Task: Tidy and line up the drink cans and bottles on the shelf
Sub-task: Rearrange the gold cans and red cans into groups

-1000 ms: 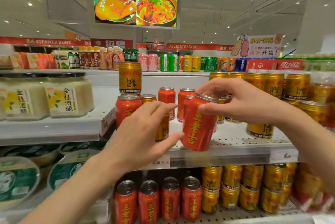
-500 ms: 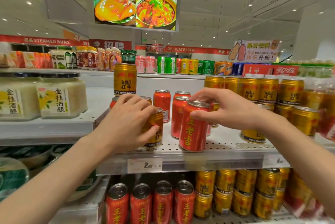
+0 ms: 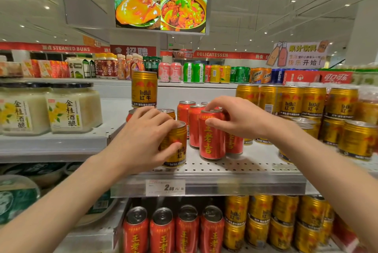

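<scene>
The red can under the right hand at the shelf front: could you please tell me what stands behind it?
Behind the red can, gripped by the right hand, more red cans stand in rows going back. The hand covers those directly behind, so their number is unclear.

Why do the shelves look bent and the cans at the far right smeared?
Head view: the wide-angle lens bows the shelf edge and ceiling lines; the gold cans at the right edge blur, while the red can mid-frame stays sharp under even ceiling light.

Supermarket aisle, stocked drink shelves (image 3: 214, 167), price tag (image 3: 165, 187), delicatessen sign (image 3: 211, 54)
</scene>
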### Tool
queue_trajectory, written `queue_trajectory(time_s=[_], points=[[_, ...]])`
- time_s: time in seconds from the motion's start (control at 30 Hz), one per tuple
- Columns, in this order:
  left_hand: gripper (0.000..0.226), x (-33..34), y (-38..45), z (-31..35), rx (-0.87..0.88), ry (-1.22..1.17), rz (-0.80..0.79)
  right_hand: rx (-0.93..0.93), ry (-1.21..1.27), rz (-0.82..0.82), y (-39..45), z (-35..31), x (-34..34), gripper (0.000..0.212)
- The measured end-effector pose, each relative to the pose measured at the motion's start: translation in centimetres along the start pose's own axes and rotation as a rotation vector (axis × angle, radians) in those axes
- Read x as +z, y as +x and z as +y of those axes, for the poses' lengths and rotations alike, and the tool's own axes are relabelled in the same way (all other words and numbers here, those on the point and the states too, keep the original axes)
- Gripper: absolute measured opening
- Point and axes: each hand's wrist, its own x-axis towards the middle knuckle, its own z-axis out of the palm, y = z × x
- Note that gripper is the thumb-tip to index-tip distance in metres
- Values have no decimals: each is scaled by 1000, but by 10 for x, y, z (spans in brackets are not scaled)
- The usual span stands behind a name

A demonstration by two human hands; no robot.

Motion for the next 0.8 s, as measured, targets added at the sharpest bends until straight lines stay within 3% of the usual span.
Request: queue_trajectory(time_s=[0.23, 0.4, 0.8], points=[[53, 2, 0, -2, -2, 10, 1, -14, 26, 78, -7, -6, 15, 43], [53, 2, -1, -2, -10, 5, 8, -12, 48, 27, -19, -2, 13, 60], [55, 2, -1, -1, -12, -23, 16, 25, 180, 71, -24, -3, 26, 66]])
